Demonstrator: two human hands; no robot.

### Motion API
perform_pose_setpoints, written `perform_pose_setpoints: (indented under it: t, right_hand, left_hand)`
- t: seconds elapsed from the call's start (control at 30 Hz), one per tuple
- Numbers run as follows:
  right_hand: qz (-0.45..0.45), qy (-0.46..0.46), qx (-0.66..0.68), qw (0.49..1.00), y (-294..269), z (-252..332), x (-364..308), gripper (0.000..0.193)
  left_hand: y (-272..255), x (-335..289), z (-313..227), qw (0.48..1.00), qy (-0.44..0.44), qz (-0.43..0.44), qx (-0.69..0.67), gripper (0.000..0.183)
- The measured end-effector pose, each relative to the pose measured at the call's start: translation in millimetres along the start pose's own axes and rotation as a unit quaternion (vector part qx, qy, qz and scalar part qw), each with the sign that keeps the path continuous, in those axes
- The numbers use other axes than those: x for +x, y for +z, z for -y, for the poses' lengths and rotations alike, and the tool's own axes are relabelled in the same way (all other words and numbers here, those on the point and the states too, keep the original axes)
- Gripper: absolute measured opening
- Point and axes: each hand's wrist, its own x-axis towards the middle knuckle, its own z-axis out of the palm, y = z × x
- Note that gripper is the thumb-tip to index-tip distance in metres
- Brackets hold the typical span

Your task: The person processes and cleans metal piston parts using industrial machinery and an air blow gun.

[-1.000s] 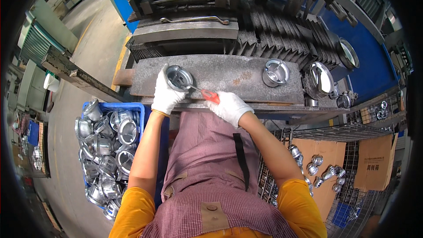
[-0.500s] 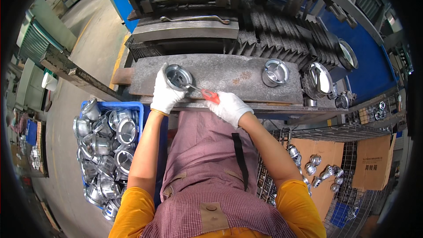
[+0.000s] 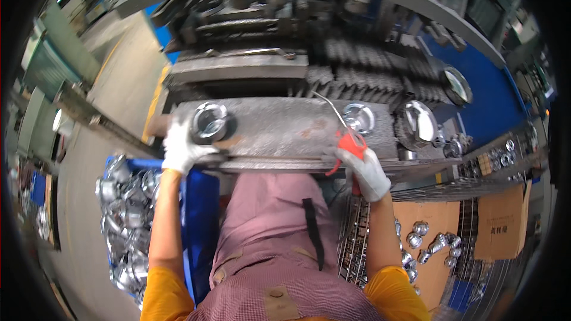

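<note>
The gloved left hand (image 3: 181,150) rests at the near edge of the grey metal surface (image 3: 279,128), touching a shiny round metal part (image 3: 209,122). The gloved right hand (image 3: 366,169) grips a red-handled tool (image 3: 348,141) whose thin nozzle points toward a second round part (image 3: 359,117). A blue crate (image 3: 199,214) of shiny parts sits near left.

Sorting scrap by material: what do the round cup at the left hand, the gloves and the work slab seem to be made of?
Round cup: looks like polished metal, bright mirror glints. Gloves on the left hand and right hand: white knitted fabric, probably cotton, matte and soft-folded. Work slab: likely steel or iron, dull grey, with rusty patches.
</note>
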Motion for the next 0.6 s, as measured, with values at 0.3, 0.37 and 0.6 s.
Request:
perform_pose_setpoints:
  t: [0.3,0.37,0.6]
  right_hand:
    - [-0.185,-0.019,0.020,0.982,-26.7,18.2,-54.2,0.035]
    - [-0.186,0.011,0.008,0.982,-26.1,15.1,-63.3,0.038]
    - [-0.009,0.006,-0.041,0.999,-6.6,-28.3,-23.5,0.041]
  left_hand:
    - [122.6,44.3,-247.0,0.948,0.158,0.232,-0.152,0.051]
    - [121.5,43.6,-250.0,0.952,0.159,0.213,-0.150,0.047]
    - [48.5,15.9,-132.9,0.970,0.167,0.106,-0.139,0.062]
